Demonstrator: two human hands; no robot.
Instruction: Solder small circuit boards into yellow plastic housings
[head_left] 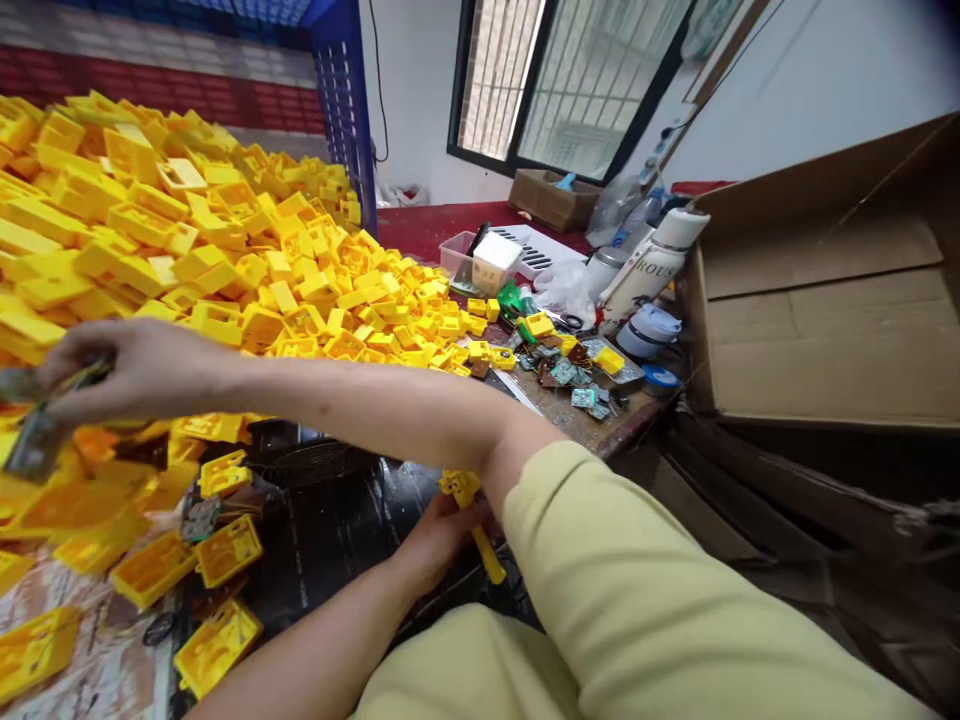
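Note:
My right arm reaches across my body to the far left, over the near edge of the heap of yellow plastic cases [300,290]. Its hand [112,375] is closed around a blurred greyish piece [37,440] with thin dark strands, too smeared to name. Below the right forearm, my left hand [439,545] is wrapped around a yellow plastic part [491,555] with a long, handle-like end; the right arm partly covers it. Several open yellow case halves [229,550] lie near the right hand, and a small circuit board [201,520] with wires rests among them.
A blue plastic crate [345,120] stands behind the heap. At the right of the table are more circuit boards [583,398], a white bottle [652,265], a blue-lidded jar [649,330] and a clear tub [457,255]. A large cardboard box [825,330] borders the right side.

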